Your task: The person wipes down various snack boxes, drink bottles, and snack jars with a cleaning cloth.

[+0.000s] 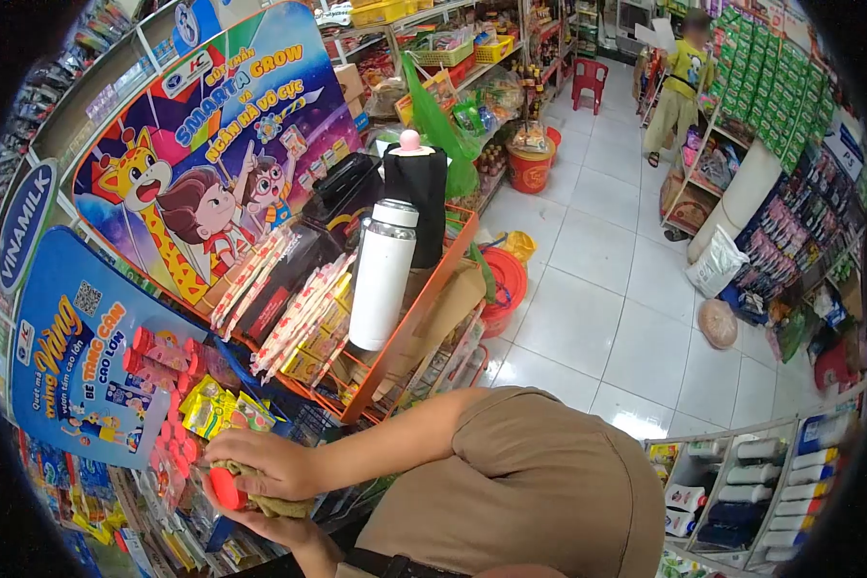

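The right hand (pixel 265 460) grasps a crumpled olive-green cloth (pixel 281 505) against a container with a round red lid (pixel 227 488); the left hand (pixel 277 528) curls around it from below. Just beyond the right hand lie shiny yellow packets (pixel 214 408) and red-capped jars (pixel 175 432). An orange metal rack (pixel 409 323) bearing a white cylindrical bottle (pixel 383 279) stands beside the right forearm, crowding that side.

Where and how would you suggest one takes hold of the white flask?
I'd wrap a hand around the white flask at mid-body, coming from the wearer's side: it stands upright, its body is a plain cylinder without a handle, and the black bottle crowds it behind.
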Demonstrator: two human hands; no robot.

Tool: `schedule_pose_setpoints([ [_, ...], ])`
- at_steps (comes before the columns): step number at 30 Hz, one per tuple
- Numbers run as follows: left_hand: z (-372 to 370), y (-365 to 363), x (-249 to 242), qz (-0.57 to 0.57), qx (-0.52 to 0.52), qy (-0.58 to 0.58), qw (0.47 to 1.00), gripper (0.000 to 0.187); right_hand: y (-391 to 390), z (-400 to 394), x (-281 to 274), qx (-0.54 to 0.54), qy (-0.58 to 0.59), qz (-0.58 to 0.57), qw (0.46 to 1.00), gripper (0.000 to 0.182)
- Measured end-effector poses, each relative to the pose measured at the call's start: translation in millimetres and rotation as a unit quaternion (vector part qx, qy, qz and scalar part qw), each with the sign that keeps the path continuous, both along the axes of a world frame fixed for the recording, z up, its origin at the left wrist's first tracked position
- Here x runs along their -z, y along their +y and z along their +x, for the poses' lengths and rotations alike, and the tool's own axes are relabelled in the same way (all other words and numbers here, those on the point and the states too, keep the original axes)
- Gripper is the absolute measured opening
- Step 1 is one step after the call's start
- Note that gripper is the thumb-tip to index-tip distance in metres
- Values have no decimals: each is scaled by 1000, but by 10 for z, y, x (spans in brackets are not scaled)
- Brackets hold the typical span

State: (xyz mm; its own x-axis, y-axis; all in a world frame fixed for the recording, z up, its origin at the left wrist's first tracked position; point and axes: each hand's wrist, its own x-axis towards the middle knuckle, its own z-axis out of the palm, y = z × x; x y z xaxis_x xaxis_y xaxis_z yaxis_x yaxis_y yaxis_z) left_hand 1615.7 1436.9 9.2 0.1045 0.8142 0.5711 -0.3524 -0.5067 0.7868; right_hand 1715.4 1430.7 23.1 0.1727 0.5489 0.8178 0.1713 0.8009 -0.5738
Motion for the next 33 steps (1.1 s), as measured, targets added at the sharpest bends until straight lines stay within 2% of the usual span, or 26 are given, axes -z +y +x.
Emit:
schedule_pose_setpoints([
  [2,-8,-54,-40,-32,6,-11,999,78,-47,-14,-19,-37,20,-3,999,37],
  [5,-74,-54,49,-24,116,-43,992,83,3,64,-52,-126,65,-43,989,35],
  [6,-48,-104,69,-13,69,-20,997,89,87,115,-16,-160,66,-66,983,34],
  [7,-49,-104,87,-8,72,-3,997,89,131,152,4,-193,66,-90,975,34],
  [10,-116,-57,179,-4,89,25,996,89,200,120,107,-288,168,-147,931,36],
  [12,-158,46,150,63,12,95,993,93,191,118,145,-325,197,-179,908,37],
  [13,-172,63,126,96,-27,129,987,96,158,73,150,-285,184,-153,928,38],
  [15,-108,60,-17,75,-47,57,994,88,67,-69,154,-203,156,-99,962,42],
  [17,-130,97,-124,70,-84,8,994,85,-38,-106,167,-154,115,-96,977,51],
  [18,-109,73,-172,47,-73,-32,996,70,-96,-137,122,-120,105,-83,984,52],
  [20,-152,125,-44,-11,-26,-41,999,55,-116,-173,113,-61,104,-67,990,53],
  [22,-149,87,75,-45,14,-51,998,40,-69,-69,138,-52,78,-80,992,48],
  [24,-61,-9,63,-41,14,-37,998,38,38,31,165,-11,60,-79,995,42],
  [28,-43,-44,156,-58,14,-14,998,39,298,31,332,-134,219,-174,951,37],
  [29,-54,-53,210,-66,21,-15,998,40,387,17,395,-172,226,-208,936,35],
  [30,-69,-51,323,14,-33,39,999,40,493,10,482,-209,233,-240,919,34],
  [33,-180,-39,473,150,-44,130,979,39,481,-27,524,-275,294,-270,875,30],
])
